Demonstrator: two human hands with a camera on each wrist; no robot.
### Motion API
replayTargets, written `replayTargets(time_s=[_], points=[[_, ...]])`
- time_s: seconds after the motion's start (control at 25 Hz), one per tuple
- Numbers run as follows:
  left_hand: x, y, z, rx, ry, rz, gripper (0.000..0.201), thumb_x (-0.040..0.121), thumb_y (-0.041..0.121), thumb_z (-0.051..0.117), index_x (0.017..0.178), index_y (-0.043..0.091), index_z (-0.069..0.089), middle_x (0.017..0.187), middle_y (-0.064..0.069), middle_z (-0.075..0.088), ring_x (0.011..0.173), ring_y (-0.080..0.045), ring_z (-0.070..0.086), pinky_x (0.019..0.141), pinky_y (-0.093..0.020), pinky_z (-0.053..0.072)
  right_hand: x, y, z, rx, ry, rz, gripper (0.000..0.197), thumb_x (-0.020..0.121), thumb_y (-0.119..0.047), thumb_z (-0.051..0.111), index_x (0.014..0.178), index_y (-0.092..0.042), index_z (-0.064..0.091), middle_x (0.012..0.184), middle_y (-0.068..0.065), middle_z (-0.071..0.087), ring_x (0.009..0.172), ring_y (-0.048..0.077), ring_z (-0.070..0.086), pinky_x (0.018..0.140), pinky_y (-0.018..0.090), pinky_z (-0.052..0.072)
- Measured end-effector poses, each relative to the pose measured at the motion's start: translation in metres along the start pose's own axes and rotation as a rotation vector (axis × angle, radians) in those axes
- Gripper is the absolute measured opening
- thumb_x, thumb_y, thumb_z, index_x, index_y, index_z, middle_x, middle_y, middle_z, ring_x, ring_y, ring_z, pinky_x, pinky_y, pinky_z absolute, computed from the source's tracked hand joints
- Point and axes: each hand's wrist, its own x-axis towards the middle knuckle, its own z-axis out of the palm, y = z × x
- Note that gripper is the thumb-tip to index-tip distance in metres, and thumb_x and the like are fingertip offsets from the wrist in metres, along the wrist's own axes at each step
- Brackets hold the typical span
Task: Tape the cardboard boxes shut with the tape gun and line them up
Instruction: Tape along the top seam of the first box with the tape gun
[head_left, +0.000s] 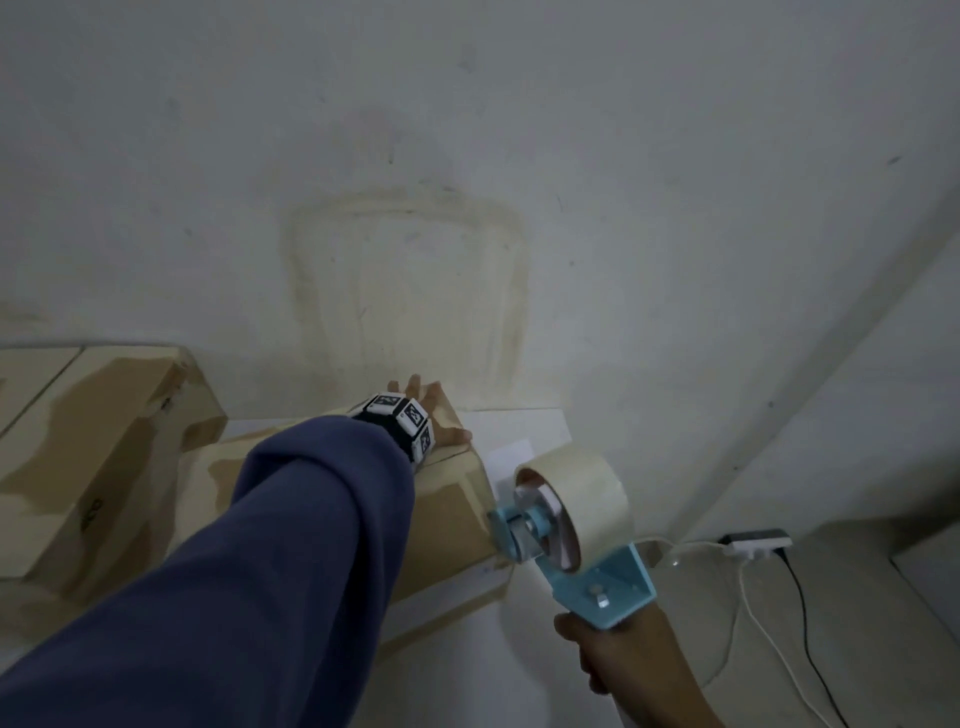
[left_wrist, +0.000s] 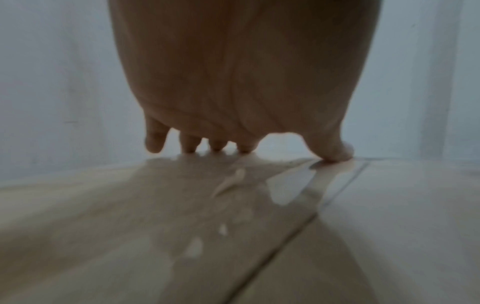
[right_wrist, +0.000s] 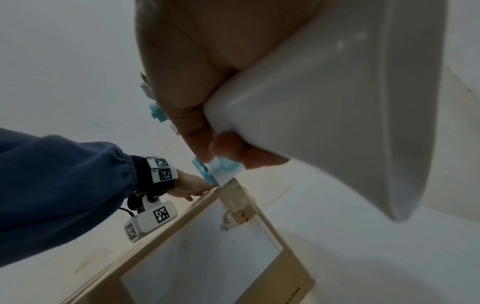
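Note:
A cardboard box (head_left: 447, 519) lies in front of me, with a white label (right_wrist: 202, 246) on its near end face. My left hand (head_left: 439, 421) presses flat on the far end of the box top (left_wrist: 130, 226), straight fingertips (left_wrist: 191, 147) touching the glossy tape beside the flap seam. My right hand (head_left: 623, 660) grips the white handle (right_wrist: 311, 102) of the blue tape gun (head_left: 597, 577). Its tan tape roll (head_left: 582, 493) stands upright. The gun's nose (right_wrist: 207, 170) touches the top edge of the box's near end. A second, taped box (head_left: 93, 457) lies to the left.
A stained white wall (head_left: 415, 260) stands right behind the boxes. At the right, a power adapter (head_left: 756, 543) with white and black cables lies on the lower surface. A white sheet (head_left: 511, 457) lies beside the box's right end.

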Motion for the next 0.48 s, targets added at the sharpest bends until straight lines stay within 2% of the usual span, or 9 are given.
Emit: replayTargets(time_s=[0.08, 0.16, 0.2, 0.24, 0.36, 0.4, 0.48], points=[[-0.014, 0.013, 0.0, 0.009, 0.075, -0.015, 0.096, 0.082, 0.069, 0.043, 0.15, 0.024, -0.008, 0.159, -0.006, -0.018, 0.147, -0.031, -0.01, 0.117, -0.051, 0.003, 0.001, 0.005, 0.001, 0.035, 0.019, -0.032, 0.015, 0.07, 0.004, 0.068, 0.063, -0.007, 0.062, 0.043, 0.01, 0.048, 0.039, 0.02, 0.041, 0.043, 0.026, 0.036], [-0.047, 0.028, 0.005, 0.07, 0.18, 0.064, 0.078, 0.092, 0.046, 0.044, 0.151, 0.017, 0.001, 0.16, -0.008, -0.01, 0.148, -0.027, -0.003, 0.118, -0.047, 0.007, 0.002, 0.01, 0.002, 0.069, 0.021, -0.043, 0.017, 0.07, 0.003, 0.067, 0.06, -0.009, 0.061, 0.042, 0.008, 0.049, 0.042, 0.02, 0.042, 0.047, 0.029, 0.037], [-0.068, 0.033, 0.012, 0.073, 0.187, 0.124, 0.076, 0.092, 0.038, 0.046, 0.151, 0.017, 0.001, 0.16, -0.007, -0.009, 0.148, -0.024, -0.004, 0.119, -0.045, 0.007, 0.001, 0.012, 0.002, 0.081, 0.011, -0.044, 0.017, 0.07, 0.003, 0.067, 0.06, -0.009, 0.06, 0.042, 0.007, 0.049, 0.043, 0.02, 0.042, 0.048, 0.029, 0.037], [-0.088, 0.036, 0.019, 0.058, 0.158, 0.185, 0.083, 0.09, 0.035, 0.05, 0.151, 0.018, -0.002, 0.16, -0.005, -0.013, 0.148, -0.022, -0.008, 0.12, -0.045, 0.004, 0.001, 0.013, 0.001, 0.083, -0.001, -0.05, 0.015, 0.071, 0.002, 0.066, 0.062, -0.008, 0.061, 0.042, 0.006, 0.049, 0.043, 0.02, 0.041, 0.048, 0.029, 0.036], [-0.132, 0.04, 0.052, 0.092, 0.077, 0.289, 0.119, 0.071, 0.05, 0.071, 0.15, 0.019, -0.013, 0.157, -0.003, -0.022, 0.146, -0.025, -0.019, 0.118, -0.05, -0.005, -0.001, 0.012, -0.001, 0.084, -0.028, -0.089, 0.012, 0.071, 0.002, 0.064, 0.065, -0.007, 0.059, 0.044, 0.004, 0.048, 0.045, 0.019, 0.041, 0.046, 0.028, 0.035], [-0.134, 0.043, 0.062, 0.114, 0.106, 0.302, 0.124, 0.068, 0.057, 0.071, 0.15, 0.019, -0.013, 0.157, -0.003, -0.022, 0.145, -0.026, -0.02, 0.118, -0.052, -0.005, -0.001, 0.013, -0.002, 0.091, -0.033, -0.096, 0.013, 0.071, 0.002, 0.064, 0.065, -0.008, 0.058, 0.045, 0.004, 0.047, 0.046, 0.019, 0.04, 0.047, 0.028, 0.034], [-0.128, 0.048, 0.073, 0.124, 0.202, 0.295, 0.116, 0.072, 0.065, 0.062, 0.15, 0.021, -0.012, 0.159, -0.003, -0.017, 0.146, -0.027, -0.017, 0.116, -0.054, -0.002, 0.001, 0.009, -0.001, 0.089, -0.048, -0.102, 0.015, 0.07, 0.002, 0.063, 0.064, -0.01, 0.057, 0.044, 0.001, 0.045, 0.046, 0.019, 0.038, 0.047, 0.027, 0.033]])
